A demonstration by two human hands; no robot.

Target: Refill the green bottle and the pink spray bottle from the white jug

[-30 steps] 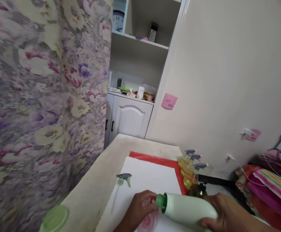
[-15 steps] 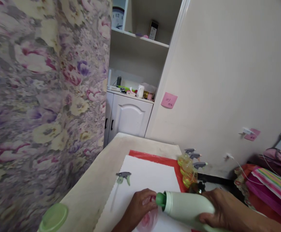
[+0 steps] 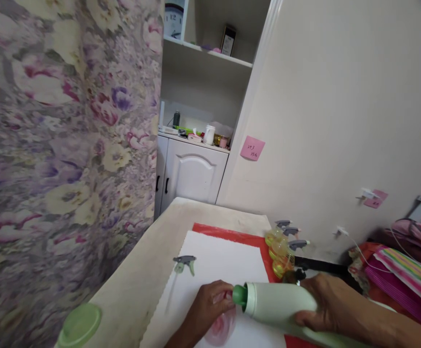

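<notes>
hands (image 3: 210, 300) (image 3: 322, 303) curl closed around pink bottle (image 3: 220, 329), green bottle (image 3: 273, 300)

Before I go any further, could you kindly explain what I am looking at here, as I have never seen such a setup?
There is no machine here: a person works with two bare hands, seen by one camera worn on the head, looking forward and down. The left hand holds a clear pinkish bottle near its neck. The right hand holds a pale green bottle tipped sideways, its green spout close to that neck; whether anything flows cannot be seen. On the table lie a red sheet, a white sheet over it, and a loose spray head. Spray bottles with yellow contents stand along the right side, and a pale green round lid sits at the lower left.
</notes>
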